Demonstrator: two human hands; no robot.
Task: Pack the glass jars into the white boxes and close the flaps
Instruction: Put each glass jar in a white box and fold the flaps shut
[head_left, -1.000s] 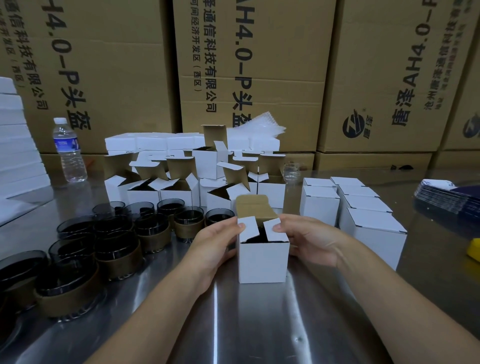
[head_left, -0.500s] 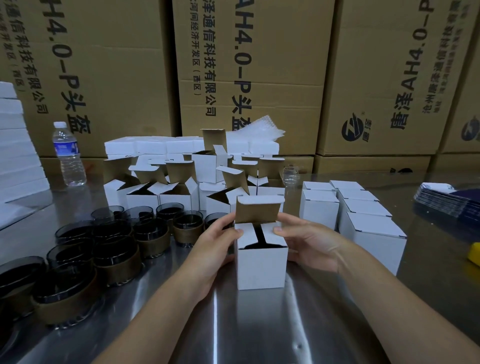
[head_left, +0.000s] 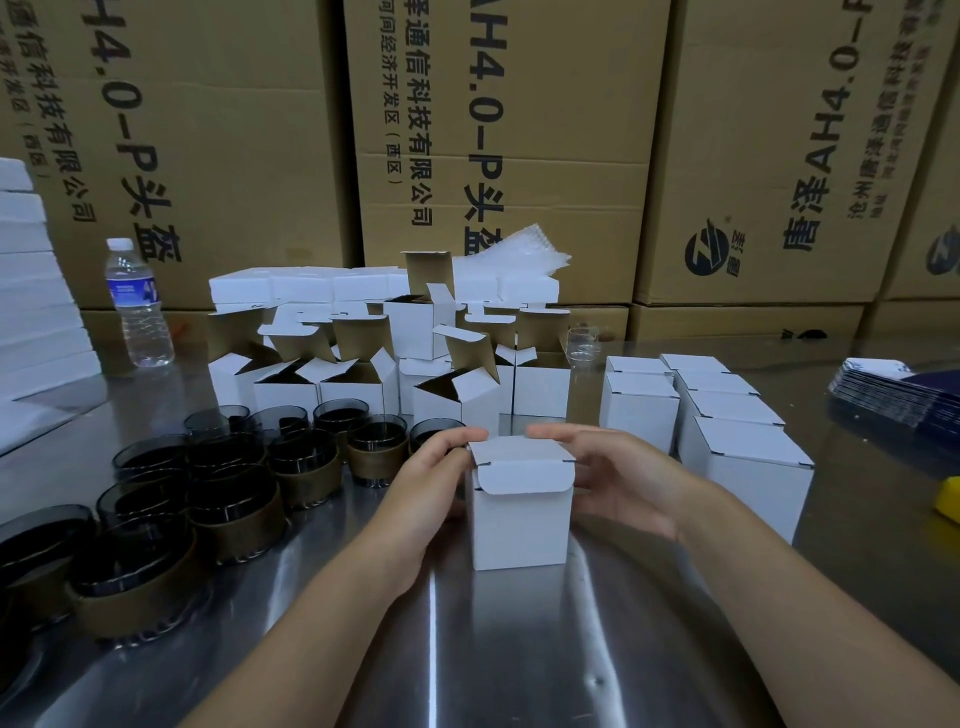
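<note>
small white carton (head_left: 519, 525) upright near tabletop (head_left: 519, 649) front edge, centre; left hand (head_left: 421, 499) fingers curl round its top-left corner, steadying; right hand (head_left: 623, 478) fingers straight, pressing lid down; tuck flap (head_left: 524, 475) outside front, not yet tucked

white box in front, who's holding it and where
The white box is held at its upper sides: left hand grips the left, right hand rests on the right.

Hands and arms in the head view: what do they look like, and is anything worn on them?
Two bare human hands, the left hand and the right hand, on forearms that run down to the lower edge of the picture. No sleeve, glove, watch, ring or bracelet shows on the left forearm or the right forearm. The upper arms are out of view.
</note>
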